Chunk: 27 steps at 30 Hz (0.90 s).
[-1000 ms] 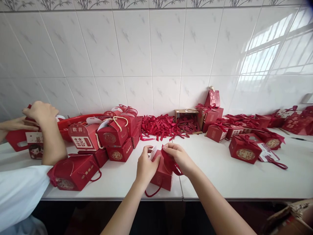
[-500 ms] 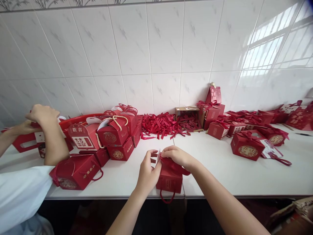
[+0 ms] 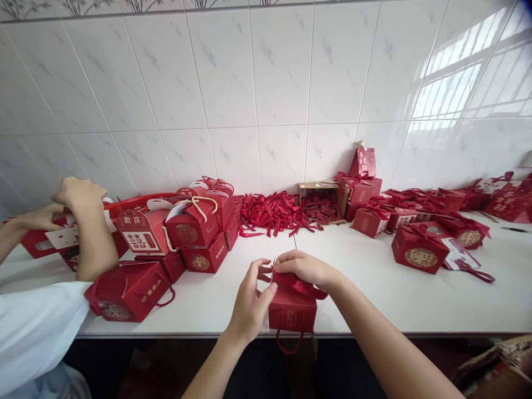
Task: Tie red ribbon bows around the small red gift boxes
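Note:
Near the table's front edge stands a small red gift box [image 3: 292, 316], its cord handle [image 3: 290, 352] drooping over the edge. At its upper left is my left hand [image 3: 248, 302], thumb and curled fingers around a thin upright flap [image 3: 273, 271]. My right hand [image 3: 305, 267] lies over the top with its fingers bent down onto the same flap; the fingertips are partly hidden. A shiny red ribbon [image 3: 305, 287] stretches across the lid beneath the right palm.
Stacked red boxes [image 3: 199, 227] stand at left, beside a co-worker's hands [image 3: 78, 194] and white sleeve [image 3: 37, 327]. Behind my box lie a heap of red ribbons [image 3: 272, 213] and an open carton [image 3: 320, 205]. More tied boxes [image 3: 419, 246] and a pen [image 3: 515, 229] are at right.
My box has shifted slightly right and toward me, and more of its front shows. My left thumb has come away from the box's front. At left, the co-worker's hands have moved a little right.

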{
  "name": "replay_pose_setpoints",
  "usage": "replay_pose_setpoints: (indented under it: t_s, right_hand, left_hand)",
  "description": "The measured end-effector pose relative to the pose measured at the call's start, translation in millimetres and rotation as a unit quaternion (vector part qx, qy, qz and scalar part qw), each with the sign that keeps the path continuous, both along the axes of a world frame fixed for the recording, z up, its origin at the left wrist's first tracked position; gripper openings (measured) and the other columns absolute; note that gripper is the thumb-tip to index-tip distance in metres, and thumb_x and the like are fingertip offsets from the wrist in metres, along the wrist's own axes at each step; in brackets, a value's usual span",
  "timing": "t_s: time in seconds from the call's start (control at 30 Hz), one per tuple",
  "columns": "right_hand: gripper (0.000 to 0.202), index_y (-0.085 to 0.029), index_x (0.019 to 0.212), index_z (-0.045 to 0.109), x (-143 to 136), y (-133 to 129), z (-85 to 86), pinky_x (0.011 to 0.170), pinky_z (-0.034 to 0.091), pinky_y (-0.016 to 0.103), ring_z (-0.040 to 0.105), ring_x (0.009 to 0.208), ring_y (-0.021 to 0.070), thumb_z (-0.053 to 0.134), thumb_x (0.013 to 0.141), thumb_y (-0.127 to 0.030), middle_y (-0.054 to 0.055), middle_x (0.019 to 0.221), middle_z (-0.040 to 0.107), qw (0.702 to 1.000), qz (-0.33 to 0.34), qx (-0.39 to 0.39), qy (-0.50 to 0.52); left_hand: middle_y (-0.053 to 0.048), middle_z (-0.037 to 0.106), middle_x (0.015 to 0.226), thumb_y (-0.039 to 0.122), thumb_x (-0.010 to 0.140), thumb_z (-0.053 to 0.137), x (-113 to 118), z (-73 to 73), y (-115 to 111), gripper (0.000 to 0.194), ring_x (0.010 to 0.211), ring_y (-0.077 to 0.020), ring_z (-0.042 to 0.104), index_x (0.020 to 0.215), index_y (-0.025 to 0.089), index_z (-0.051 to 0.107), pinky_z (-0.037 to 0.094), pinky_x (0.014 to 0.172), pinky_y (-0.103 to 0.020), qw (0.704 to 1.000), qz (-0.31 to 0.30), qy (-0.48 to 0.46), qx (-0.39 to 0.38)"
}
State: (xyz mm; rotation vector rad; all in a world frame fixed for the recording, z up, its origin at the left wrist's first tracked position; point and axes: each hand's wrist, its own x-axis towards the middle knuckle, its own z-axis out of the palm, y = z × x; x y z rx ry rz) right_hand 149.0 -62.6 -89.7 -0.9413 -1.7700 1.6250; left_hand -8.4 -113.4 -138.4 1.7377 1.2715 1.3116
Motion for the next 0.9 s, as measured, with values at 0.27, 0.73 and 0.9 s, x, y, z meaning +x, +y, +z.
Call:
replay_pose_setpoints:
  t_s: [0.27,0.73,0.9]
  right_hand:
    - [0.024,-0.017,0.064,0.056,1,2,-6.7,0.048,0.026,0.021,0.034,0.049,0.0063,0.059,0.078,-0.036,-0.006,0.055,0.044,0.998,0.0,0.062,-0.029]
    - [0.03,-0.022,0.088,0.06,67,-31,-40.6,0.083,0.041,0.031,0.055,0.097,0.0201,0.057,0.082,-0.051,0.004,0.099,0.062,0.932,-0.333,0.1,0.104]
    - [0.037,-0.02,0.094,0.059,63,-33,-55.6,0.08,0.044,0.034,0.057,0.094,0.0226,0.053,0.083,-0.055,0.008,0.098,0.062,0.945,-0.303,0.119,0.041]
  left_hand:
    - [0.003,0.042,0.068,0.042,0.087,0.045,-6,15.2,27,0.027,0.062,-0.0124,0.044,0.07,0.02,0.046,0.043,0.052,-0.021,0.996,-0.062,-0.045,-0.051]
    - [-0.002,0.05,0.048,0.028,0.063,0.059,-104,-7.8,36,0.021,0.055,-0.025,0.054,0.048,0.023,0.045,0.04,0.057,-0.034,0.918,0.267,0.271,-0.11]
    - [-0.006,0.064,0.086,0.048,0.08,0.047,-62,0.2,36,0.028,0.084,-0.0225,0.059,0.079,0.022,0.056,0.046,0.076,-0.031,0.977,0.173,0.121,-0.017]
